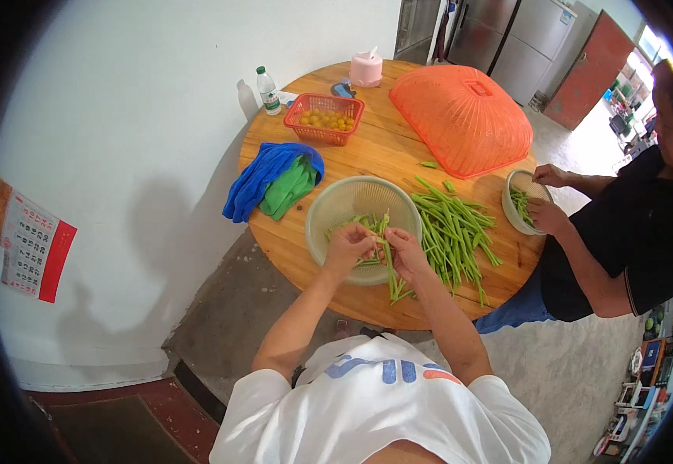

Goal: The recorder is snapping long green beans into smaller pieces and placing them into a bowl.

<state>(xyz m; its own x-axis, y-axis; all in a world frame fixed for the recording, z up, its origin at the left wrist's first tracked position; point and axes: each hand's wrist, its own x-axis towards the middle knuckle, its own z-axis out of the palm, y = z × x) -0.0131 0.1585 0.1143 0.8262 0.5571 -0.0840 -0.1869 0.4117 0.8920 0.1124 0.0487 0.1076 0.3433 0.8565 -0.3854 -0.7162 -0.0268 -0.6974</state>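
Above the near rim of a large pale plastic colander (pixel 319 203), my two hands meet around green vegetable stalks. My right hand (pixel 404 250) has its fingers closed on a long green stalk (pixel 390 268) that hangs down past the rim. My left hand (pixel 349 246) pinches near the stalk's upper part, its fingertips close to those of my right hand; whether it grips a separate piece is hard to see. Short green pieces (pixel 365 220) lie inside the colander. A heap of long green stalks (pixel 452 232) spreads over the round wooden table, right beside the colander.
A co-worker (pixel 615 232) at the right has both hands at a smaller colander (pixel 513 217) with green pieces. Around the table are an orange mesh food cover (pixel 458 116), a red basket (pixel 325 136) of yellow fruit, blue and green cloths (pixel 261 180), a bottle (pixel 268 93) and a pink tissue holder (pixel 366 71).
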